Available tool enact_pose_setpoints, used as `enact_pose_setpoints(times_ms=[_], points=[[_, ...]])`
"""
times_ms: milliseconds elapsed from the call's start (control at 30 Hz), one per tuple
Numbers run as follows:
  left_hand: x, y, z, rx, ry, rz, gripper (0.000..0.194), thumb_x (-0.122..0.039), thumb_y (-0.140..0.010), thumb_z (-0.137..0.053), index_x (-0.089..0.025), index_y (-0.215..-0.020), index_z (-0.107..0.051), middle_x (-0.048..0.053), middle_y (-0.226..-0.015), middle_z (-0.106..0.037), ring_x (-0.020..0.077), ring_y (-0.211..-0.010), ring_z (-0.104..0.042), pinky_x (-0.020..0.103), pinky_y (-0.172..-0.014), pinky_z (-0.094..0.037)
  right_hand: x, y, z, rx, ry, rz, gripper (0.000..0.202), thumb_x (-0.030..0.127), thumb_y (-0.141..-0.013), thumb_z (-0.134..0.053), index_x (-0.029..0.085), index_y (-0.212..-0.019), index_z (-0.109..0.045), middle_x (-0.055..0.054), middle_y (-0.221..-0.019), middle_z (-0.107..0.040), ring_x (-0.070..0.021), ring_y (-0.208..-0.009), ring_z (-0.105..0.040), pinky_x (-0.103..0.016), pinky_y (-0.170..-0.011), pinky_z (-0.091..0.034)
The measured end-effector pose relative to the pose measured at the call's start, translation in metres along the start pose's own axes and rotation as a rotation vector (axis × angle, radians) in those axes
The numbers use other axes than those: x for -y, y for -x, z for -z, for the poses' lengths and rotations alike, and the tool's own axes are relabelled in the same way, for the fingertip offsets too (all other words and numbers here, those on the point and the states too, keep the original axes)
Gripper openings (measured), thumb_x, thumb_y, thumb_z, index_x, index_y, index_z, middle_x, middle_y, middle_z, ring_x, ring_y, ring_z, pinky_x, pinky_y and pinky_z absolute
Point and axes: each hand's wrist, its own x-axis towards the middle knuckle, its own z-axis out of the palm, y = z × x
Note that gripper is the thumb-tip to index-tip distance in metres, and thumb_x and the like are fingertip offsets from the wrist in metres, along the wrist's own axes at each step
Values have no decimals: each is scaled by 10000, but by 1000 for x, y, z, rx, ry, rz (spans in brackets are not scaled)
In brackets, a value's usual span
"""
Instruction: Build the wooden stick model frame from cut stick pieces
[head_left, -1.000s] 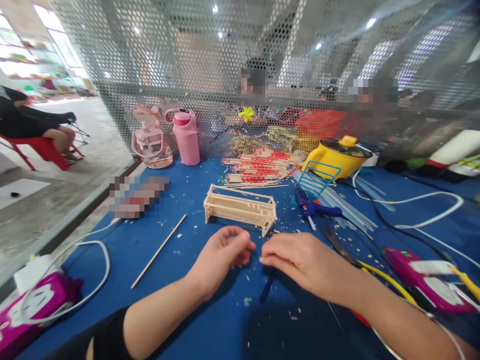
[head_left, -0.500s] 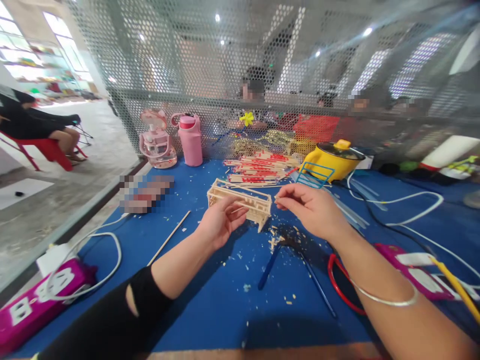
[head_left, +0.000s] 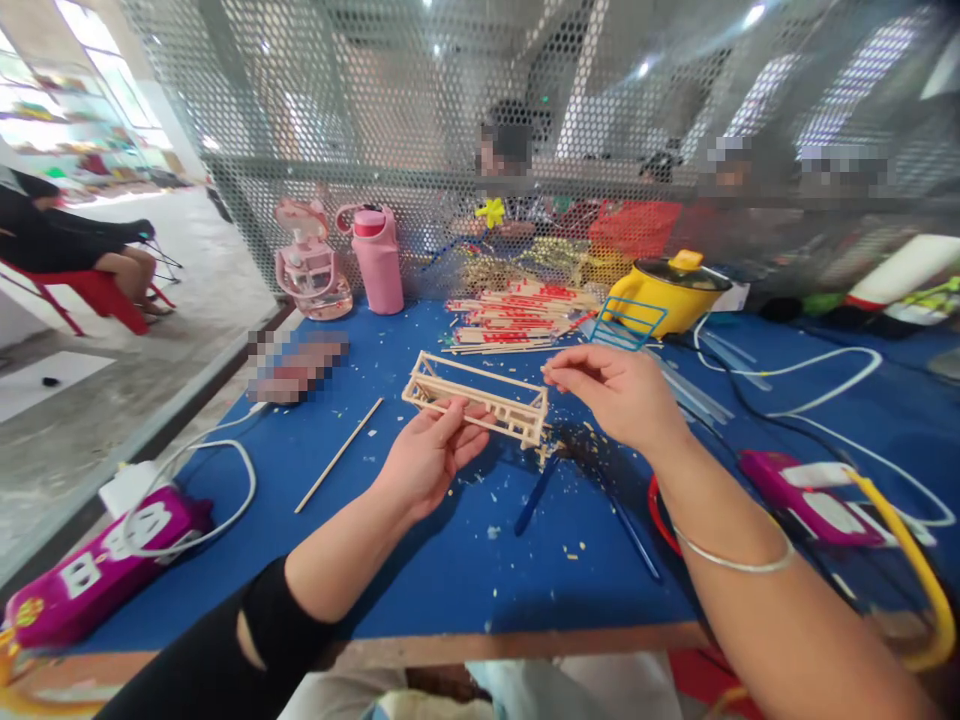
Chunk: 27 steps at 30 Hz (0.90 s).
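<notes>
Mid-bench [head_left: 450, 590], a bit back from near edge, L hand [head_left: 435, 455] is closed round a pale stick frame [head_left: 480, 400], thumb on its near long side, fingers under; frame is long + open-sided, tilted, L end farther back than R. Can't tell if any of it touches the bench. R hand [head_left: 611, 400] is just off the frame's R end, thumb + index tips pinched on a tiny pale bit [head_left: 545, 376], v. small + hard to make out; not touching frame AFAICT. R wrist has a bangle [head_left: 739, 566]; L arm in blk sleeve [head_left: 289, 610].

Btwn hands + near edge: blue-handled pliers [head_left: 536, 497], handles spread twd near edge, wood crumbs [head_left: 592, 440] round the head. Loose stick [head_left: 339, 455] lies L of L hand, twd L edge. Heap of red-marked sticks [head_left: 517, 312] at far edge, behind frame. Far L corner: clear pink bottle [head_left: 311, 272] + solid pink bottle [head_left: 378, 262], both upright, nr mesh panel [head_left: 375, 120]. Far edge, R of heap: yellow pot [head_left: 667, 297] w/ blue wire rack [head_left: 628, 322] just in front. Purple pwr strip [head_left: 105, 570] at near L corner; 2nd purple strip [head_left: 806, 500] twd R edge. Co-worker [head_left: 506, 165] beyond mesh.
</notes>
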Motion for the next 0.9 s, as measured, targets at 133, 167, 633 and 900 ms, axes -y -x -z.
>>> enact_pose_setpoints(times_ms=[133, 167, 633, 900], points=[[4, 3, 0, 69, 25, 42, 55, -137, -886, -530, -142, -880, -584, 64, -911, -715, 106, -759, -698, 204, -696, -573, 22, -10, -6, 184, 173, 326, 117, 192, -858, -568, 188, -848, -685, -46, -959, -649, -156, -894, -599, -297, -829, -453], [4, 4, 0, 74, 31, 51, 60, -133, -888, -523, -141, -890, -582, 66, -910, -716, 108, -762, -699, 208, -700, -573, 27, -13, -7, 270, 207, 393, 133, 183, -865, -559, 184, -853, -692, -50, -963, -633, -152, -895, -587, -289, -827, -442], [1, 6, 1, 52, 19, 49, 101, -83, -844, -529, -135, -926, -555, 95, -874, -716, 139, -729, -705, 249, -712, -569, 39, -40, -25, 676, 468, 563, 217, 143, -847, -534, 205, -788, -733, -16, -749, -594, -115, -670, -518, -243, -604, -344], [3, 5, 1, 80, -32, 39, 148, -99, -839, -561, -130, -984, -567, 88, -920, -707, 107, -727, -683, 227, -727, -546, 43, -51, -32, 742, 544, 601, 226, 130, -832, -537, 220, -769, -735, -7, -719, -580, -124, -671, -511, -262, -588, -321]])
